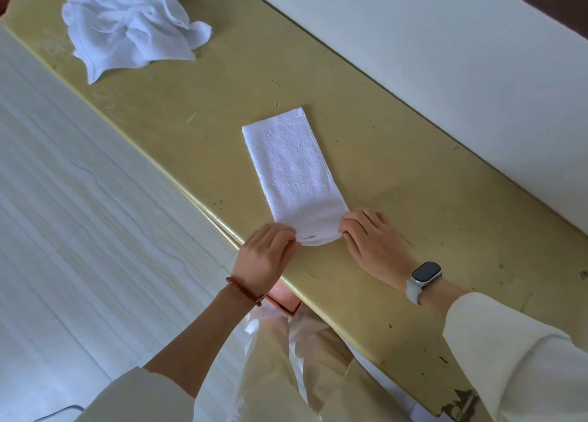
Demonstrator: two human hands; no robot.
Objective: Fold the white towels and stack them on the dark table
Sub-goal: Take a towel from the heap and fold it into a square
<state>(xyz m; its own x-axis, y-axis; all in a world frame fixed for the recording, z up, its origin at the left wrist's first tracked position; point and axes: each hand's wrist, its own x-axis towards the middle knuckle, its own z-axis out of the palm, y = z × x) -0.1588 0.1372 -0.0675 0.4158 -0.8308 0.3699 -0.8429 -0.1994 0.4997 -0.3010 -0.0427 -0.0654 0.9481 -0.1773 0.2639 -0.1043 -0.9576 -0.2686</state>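
A white towel [292,173], folded into a long narrow strip, lies flat on the yellowish table [397,173] and runs away from me. My left hand [265,256] pinches the strip's near left corner at the table's front edge. My right hand [370,235] pinches the near right corner, fingers curled over the towel's edge. A heap of crumpled white towels [127,24] lies at the far left end of the table.
A white wall [445,55] runs along the table's far side. A pale wood-grain floor [79,214] lies to the left. A pink box [284,299] sits below the table edge by my legs. The table's paint is chipped near the right front corner.
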